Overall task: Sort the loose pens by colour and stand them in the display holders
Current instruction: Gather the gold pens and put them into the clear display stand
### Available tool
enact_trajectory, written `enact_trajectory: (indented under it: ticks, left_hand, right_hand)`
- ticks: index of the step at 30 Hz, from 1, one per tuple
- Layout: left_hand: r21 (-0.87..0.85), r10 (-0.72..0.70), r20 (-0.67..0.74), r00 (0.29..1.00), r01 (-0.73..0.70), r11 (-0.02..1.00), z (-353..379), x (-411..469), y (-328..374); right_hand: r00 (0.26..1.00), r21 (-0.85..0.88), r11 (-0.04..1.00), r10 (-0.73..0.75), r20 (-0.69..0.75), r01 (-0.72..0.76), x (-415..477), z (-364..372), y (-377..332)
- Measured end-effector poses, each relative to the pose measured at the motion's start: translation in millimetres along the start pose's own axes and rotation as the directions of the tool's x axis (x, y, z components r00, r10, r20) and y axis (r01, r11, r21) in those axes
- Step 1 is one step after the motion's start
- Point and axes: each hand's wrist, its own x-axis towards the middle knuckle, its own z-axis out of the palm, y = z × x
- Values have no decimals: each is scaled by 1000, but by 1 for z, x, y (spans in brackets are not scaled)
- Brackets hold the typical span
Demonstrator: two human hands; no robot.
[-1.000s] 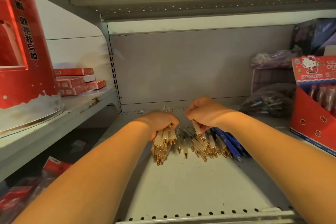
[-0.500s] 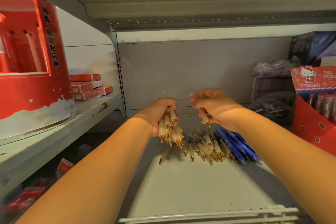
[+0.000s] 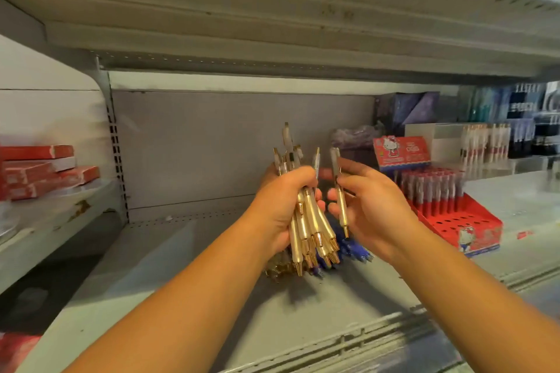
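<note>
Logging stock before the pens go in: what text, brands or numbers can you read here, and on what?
Nothing reads clearly.
Holder header card: cartoon cat and lettering, too blurred to read.
Holder front: print blurred.
Dark boxes, far right: white lettering, blurred.
Red boxes, left shelf: print too small.
Pens: no legible marking.

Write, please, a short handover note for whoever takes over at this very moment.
Left hand grips a bundle of white-and-gold pens, tips down.
Right hand pinches a single white-and-gold pen beside it.
Blue pens lie loose on the shelf below.
Red display holder stands to the right, front holes empty.
Done: white pens mostly gathered.
Left: stand them in a holder, then sort the blue.
</note>
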Motion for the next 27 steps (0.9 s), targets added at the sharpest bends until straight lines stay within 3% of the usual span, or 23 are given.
enact_trajectory:
  ticks: [4,9,14,18,27]
  left_hand:
    - [-47,66,18,998,-65,997,57,4,-21]
    - [-96,126,108,986,-116,989,146,6,-54]
    - [-170,120,174,977,-91,981,248,10,-92]
    - [-187,87,211,974,-47,981,311,21,-119]
    - [-129,68,198,978,-43,991,372,79,-162]
  right_hand:
    - [997,67,998,-6,-82,12,-26,-56,-40]
    - [992,21,997,-72,-106,74,-65,-136,-96]
    - [982,-62,994,-101,-162,92,-99,-231,-154]
    - [975,-23,995,-105,-195,102,-110,-288,-182]
    - [991,32,996,-85,-104,89,-73,-365,-191]
